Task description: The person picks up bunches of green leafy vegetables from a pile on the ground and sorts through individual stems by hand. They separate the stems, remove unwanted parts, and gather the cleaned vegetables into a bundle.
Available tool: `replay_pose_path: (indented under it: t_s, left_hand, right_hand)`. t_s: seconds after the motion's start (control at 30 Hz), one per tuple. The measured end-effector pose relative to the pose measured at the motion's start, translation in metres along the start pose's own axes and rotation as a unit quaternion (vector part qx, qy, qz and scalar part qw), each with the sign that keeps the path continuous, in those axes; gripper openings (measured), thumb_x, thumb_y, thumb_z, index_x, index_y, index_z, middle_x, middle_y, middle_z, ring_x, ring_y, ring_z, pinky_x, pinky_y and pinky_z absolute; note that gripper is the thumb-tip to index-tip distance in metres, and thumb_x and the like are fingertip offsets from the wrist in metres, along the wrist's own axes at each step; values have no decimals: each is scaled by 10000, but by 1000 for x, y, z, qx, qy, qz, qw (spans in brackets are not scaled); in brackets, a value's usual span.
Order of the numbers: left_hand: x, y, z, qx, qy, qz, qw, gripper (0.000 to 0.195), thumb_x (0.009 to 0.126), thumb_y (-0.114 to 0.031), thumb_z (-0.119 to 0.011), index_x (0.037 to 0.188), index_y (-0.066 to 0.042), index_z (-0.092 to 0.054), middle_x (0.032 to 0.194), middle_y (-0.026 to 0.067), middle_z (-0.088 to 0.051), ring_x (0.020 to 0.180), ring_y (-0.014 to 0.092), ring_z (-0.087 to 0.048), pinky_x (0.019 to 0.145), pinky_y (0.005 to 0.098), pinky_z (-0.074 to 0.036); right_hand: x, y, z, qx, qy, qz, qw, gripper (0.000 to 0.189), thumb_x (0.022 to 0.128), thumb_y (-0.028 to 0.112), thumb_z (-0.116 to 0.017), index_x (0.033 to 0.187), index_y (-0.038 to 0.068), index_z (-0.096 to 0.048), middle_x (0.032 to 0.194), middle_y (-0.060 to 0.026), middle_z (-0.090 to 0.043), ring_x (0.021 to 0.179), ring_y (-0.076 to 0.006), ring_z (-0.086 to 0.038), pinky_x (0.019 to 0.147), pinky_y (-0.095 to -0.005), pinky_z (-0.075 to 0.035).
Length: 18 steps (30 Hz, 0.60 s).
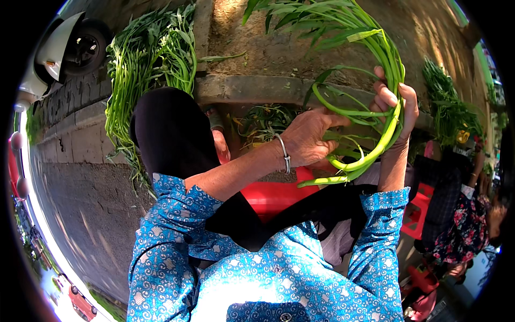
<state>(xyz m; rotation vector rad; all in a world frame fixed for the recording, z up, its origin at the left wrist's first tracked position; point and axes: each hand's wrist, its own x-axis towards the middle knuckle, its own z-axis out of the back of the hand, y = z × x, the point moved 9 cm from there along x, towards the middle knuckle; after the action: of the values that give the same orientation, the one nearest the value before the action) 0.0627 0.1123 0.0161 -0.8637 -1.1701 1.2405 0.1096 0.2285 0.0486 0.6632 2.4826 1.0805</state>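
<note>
A bundle of water spinach (388, 56) with long green stems is bent in a loop before me. My right hand (396, 100) grips its stems, thumb on one side and fingers on the other. The leafy end reaches to the top of the view, and the thick stem ends hang back above my lap. My left hand (312, 139), with a metal bangle (285, 153) at the wrist, reaches into the loop from the left. Its fingertips are among thin curled stems and leaves; whether they pinch any is not plain.
A large heap of water spinach (141, 60) lies beside my left knee (173, 120). Loose leaves (269, 120) lie on the ground between my feet, by a concrete kerb (249, 89). A red plastic stool (261, 197) is under me. At right are another person (462, 225) and more greens (446, 100). A vehicle wheel (86, 46) stands far left.
</note>
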Motion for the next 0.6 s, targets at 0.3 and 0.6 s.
replay_pose_path:
  t_s: [0.3, 0.6]
  left_hand:
    - [-7, 28, 5, -121, 122, 194, 966, 128, 810, -58, -609, 838, 65, -625, 735, 94, -650, 716, 160, -636, 620, 239, -492]
    - [-27, 27, 7, -322, 163, 316, 877, 246, 878, -195, -575, 881, 47, -619, 656, 82, -633, 549, 128, -615, 518, 223, -502]
  right_hand:
    - [-2, -4, 3, -94, -52, -36, 994, 448, 851, 260, -449, 1143, -76, -506, 637, 22, -461, 386, -14, -281, 376, -160, -278]
    - [5, 8, 20, -235, -118, -18, 965, 440, 814, 267, -508, 1121, -48, -538, 680, 16, -497, 417, -8, -299, 402, -152, -264]
